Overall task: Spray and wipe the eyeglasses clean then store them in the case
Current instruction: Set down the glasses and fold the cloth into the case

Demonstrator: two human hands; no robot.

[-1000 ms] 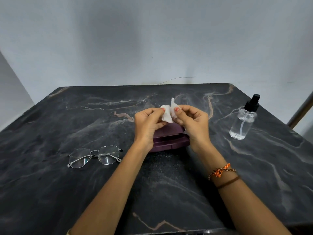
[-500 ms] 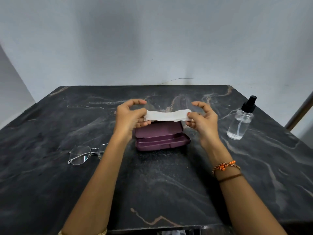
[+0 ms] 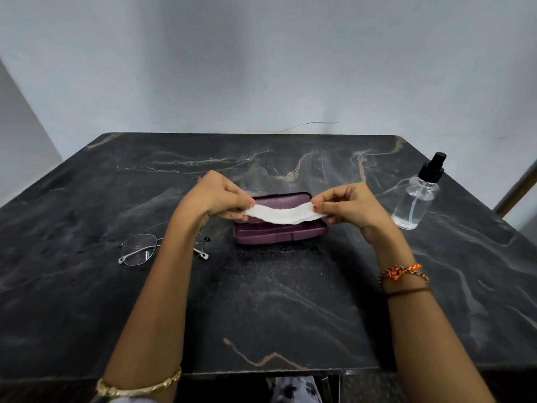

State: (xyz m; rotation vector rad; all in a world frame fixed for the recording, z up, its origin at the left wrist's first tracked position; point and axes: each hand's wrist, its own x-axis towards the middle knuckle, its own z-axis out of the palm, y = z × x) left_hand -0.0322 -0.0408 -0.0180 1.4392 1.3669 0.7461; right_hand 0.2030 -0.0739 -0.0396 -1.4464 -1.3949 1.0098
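Note:
A white wipe cloth [image 3: 283, 214] is stretched flat between my two hands just above the purple eyeglass case [image 3: 279, 235], which lies open in the middle of the table. My left hand [image 3: 218, 197] pinches the cloth's left end and my right hand [image 3: 345, 206] pinches its right end. Thin metal-framed eyeglasses [image 3: 139, 251] lie on the table to the left, partly hidden behind my left forearm. A clear spray bottle [image 3: 415, 199] with a black nozzle stands upright at the right.
The dark marble table [image 3: 276, 309] ends at a front edge near my body and backs onto a pale wall. A slanted pole [image 3: 520, 187] shows at the far right edge.
Both hands pulled apart and opened the bunched cloth into a wide strip, then lowered it slightly over the case. The glasses, case and bottle did not move.

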